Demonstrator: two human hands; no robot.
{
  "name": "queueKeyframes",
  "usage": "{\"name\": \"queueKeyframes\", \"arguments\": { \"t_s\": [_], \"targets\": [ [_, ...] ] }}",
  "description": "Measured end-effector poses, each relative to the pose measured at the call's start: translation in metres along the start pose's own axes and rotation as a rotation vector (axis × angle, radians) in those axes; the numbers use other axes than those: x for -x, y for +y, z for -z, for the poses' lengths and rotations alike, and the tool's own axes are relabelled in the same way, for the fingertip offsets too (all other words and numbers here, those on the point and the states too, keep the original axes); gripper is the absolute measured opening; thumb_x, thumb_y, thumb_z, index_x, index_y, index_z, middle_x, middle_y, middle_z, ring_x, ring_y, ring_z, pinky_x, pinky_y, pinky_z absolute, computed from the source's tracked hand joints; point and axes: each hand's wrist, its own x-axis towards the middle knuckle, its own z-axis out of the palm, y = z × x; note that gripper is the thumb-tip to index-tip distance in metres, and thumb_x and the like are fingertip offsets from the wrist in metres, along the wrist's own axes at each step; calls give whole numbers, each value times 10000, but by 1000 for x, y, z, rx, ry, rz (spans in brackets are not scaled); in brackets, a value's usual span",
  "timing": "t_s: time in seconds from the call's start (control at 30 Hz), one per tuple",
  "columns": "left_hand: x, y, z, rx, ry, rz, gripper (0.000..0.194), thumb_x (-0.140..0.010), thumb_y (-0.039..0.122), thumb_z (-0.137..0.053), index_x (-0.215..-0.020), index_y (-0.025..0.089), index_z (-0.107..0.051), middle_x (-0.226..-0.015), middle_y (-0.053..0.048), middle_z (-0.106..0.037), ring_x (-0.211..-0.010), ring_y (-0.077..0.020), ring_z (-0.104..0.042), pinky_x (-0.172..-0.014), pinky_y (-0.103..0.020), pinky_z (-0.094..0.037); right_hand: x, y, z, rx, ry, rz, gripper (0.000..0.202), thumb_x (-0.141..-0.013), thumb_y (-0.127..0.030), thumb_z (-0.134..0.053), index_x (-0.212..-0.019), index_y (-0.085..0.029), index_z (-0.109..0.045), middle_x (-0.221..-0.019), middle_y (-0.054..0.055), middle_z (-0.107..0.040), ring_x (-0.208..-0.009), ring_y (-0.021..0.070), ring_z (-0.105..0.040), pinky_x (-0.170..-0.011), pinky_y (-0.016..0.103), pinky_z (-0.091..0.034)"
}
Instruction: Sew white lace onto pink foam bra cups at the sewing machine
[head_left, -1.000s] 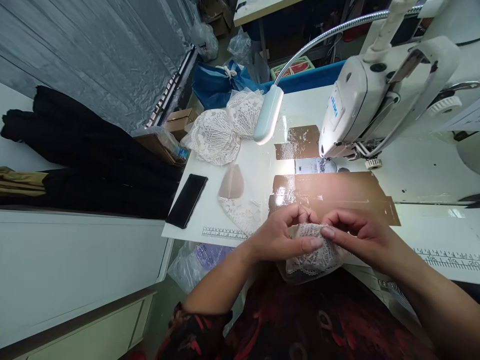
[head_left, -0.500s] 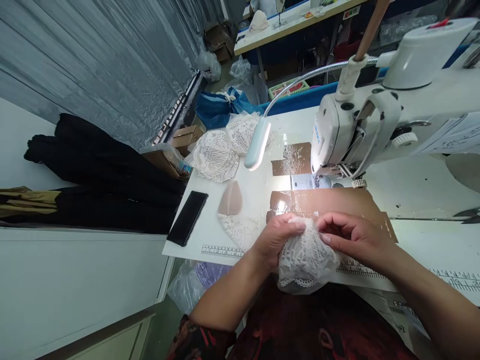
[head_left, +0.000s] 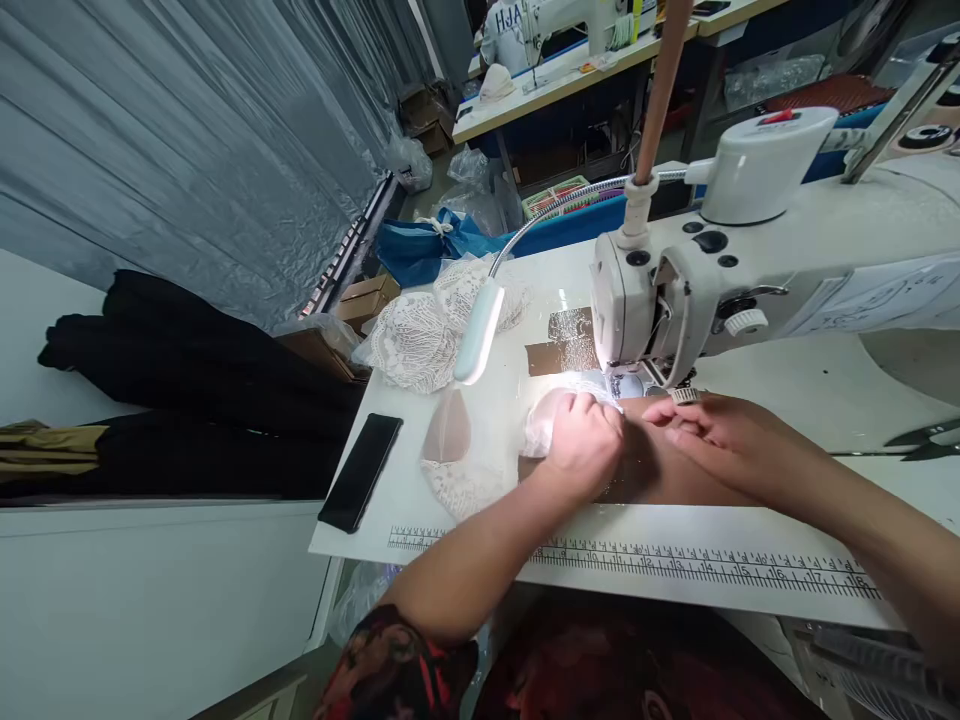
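A white lace bra cup (head_left: 538, 424) lies at the needle area of the white sewing machine (head_left: 626, 300), brightly lit by the lamp. My left hand (head_left: 589, 445) is closed on the cup's right side, fingers curled over its edge, and hides part of it. Just right of the needle, my right hand (head_left: 712, 432) has its thumb and fingers pinched together close to the presser foot. Whatever those fingertips may hold is too small to make out. Brown tape (head_left: 675, 475) covers the bed under both hands.
To the left lie a beige cup piece with lace (head_left: 448, 430), a black phone (head_left: 361, 472) and a stack of lace cups (head_left: 416, 340). A lamp head (head_left: 480, 330) hangs over the table. Scissors (head_left: 926, 438) rest at the right, and a printed ruler (head_left: 637, 565) runs along the front edge.
Both hands have moved forward from the table's front edge to the needle, the left carrying the lace cup. The right hand has let go of the cup. The view has shifted slightly.
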Motion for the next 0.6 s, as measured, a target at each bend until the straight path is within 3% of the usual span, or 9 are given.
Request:
{"name": "queueKeyframes", "arguments": {
  "t_s": [0.07,0.17,0.23,0.3,0.37,0.43,0.5,0.6],
  "targets": [
    [4,20,-7,-21,-37,-26,217,-893,177,-497,-733,107,-625,-673,-120,-603,-745,-267,-575,-717,-413,-450,-9,1,-6,110,-24,57,290,-898,-239,-450,-968,-246,-731,-874,30,-750,-709,201,-650,-629,319,-476],
    [16,33,2,-23,-112,-10,311,-940,317,-486,-909,61,-660,-804,-169,-650,-835,-317,-594,-716,-445,-468,-12,5,-21,216,-7,130,327,-877,-134,-418,-980,-208,-720,-974,64,-737,-852,206,-651,-700,307,-474],
    [21,29,17,30,-185,26,313,-929,339,-512,-960,67,-664,-848,-166,-665,-873,-317,-593,-724,-433,-473,-10,8,-30,307,-20,190,294,-848,-83,-425,-861,-188,-700,-871,66,-699,-763,184,-614,-643,287,-440],
    [22,18,36,178,-311,24,289,-921,360,-539,-844,112,-668,-749,-107,-651,-797,-259,-589,-703,-374,-465,-7,11,-37,421,-20,252,244,-831,-69,-453,-761,-178,-660,-795,57,-646,-691,170,-558,-605,287,-399],
    [21,4,56,447,-501,-46,390,-948,409,-518,-672,153,-617,-585,-23,-568,-612,-159,-532,-605,-287,-422,-4,13,-41,517,0,295,215,-832,-69,-478,-769,-173,-655,-783,52,-621,-686,170,-530,-609,294,-377],
    [18,-10,69,706,-642,-118,437,-977,433,-485,-663,157,-611,-566,10,-554,-527,-102,-493,-533,-239,-386,-3,15,-42,573,14,319,221,-843,-59,-477,-810,-172,-664,-801,51,-623,-702,173,-530,-621,299,-368],
    [16,-19,69,802,-578,-129,376,-995,391,-468,-772,155,-657,-669,-6,-628,-593,-104,-558,-557,-226,-428,-3,16,-43,617,50,340,259,-843,-35,-458,-866,-174,-676,-837,60,-639,-727,180,-542,-625,302,-361],
    [12,-24,46,647,-238,-119,276,-1000,279,-446,-1029,147,-686,-997,-94,-719,-900,-181,-652,-796,-310,-529,-5,14,-44,706,124,370,311,-818,-2,-441,-910,-162,-691,-860,80,-661,-694,178,-535,-596,309,-339]
  ]
}}
